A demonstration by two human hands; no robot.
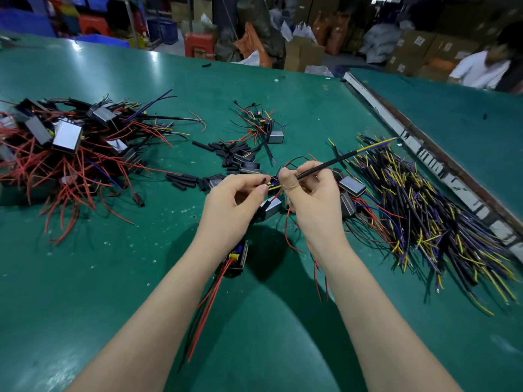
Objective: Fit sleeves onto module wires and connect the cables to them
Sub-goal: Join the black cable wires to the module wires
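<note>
Centrally, both hands are meeting above a green work mat. Left hand: fingers curled, thumb and forefinger pinching a short black sleeve beside thin yellow and red module wires. Right hand: fingers curling round a slim black cable that is slanting up and right, ending in bare yellow and purple cores. Below the hands a small grey rectangular module is hanging or resting; which one is unclear. Loose tubular black sleeves are lying beyond the hands. Far left, a heap of metallic boxes with red leads is piling up. Right, a sheaf of black, yellow and purple cables is spreading out. Behind, cardboard cartons are standing, blurred.
</note>
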